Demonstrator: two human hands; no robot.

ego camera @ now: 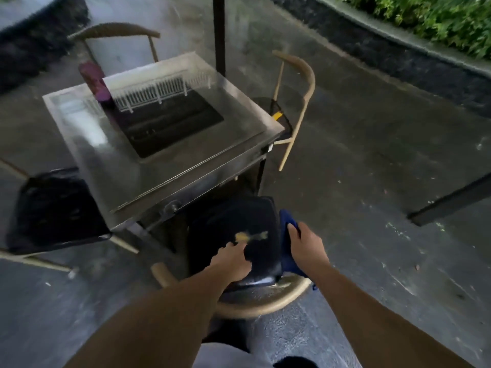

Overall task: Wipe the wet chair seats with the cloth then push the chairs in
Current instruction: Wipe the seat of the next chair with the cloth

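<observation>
A person's right hand (305, 245) is gripping a dark blue cloth (288, 248), its fingers curled round the bunched fabric at the right edge of a chair seat (239, 227), while the cloth is hanging down past that edge toward the curved wooden backrest (265, 305). The left hand (232, 261) is resting on the same seat, fingers spread fairly straight and holding nothing, their tips lying just beside a small yellowish smear (243, 236) on the black surface. The two hands are apart, with the seat's dark middle between them.

The seat is looking black and glossy, catching a pale sheen along its near edge at about 6 o'clock from the left hand. This chair is standing partly tucked beneath the near corner of a square table (111, 179), whose grey reflective top is lying at 11 o'clock from the hands. A purple object (94, 81), blurred, is lying near the table's far left corner.

A second chair (53, 211) with a black seat is standing at 9 o'clock, just beside the table's left corner. A third chair (303, 83) is sitting at the table's right side, at 1 o'clock, and a fourth chair (117, 31) is showing only its curved back at 11 o'clock, beyond the table. A dark pole (219, 33) is rising behind the table at 12 o'clock. Green shrubs (438, 19) are lining the paved ground (372, 168) at 2 o'clock.
</observation>
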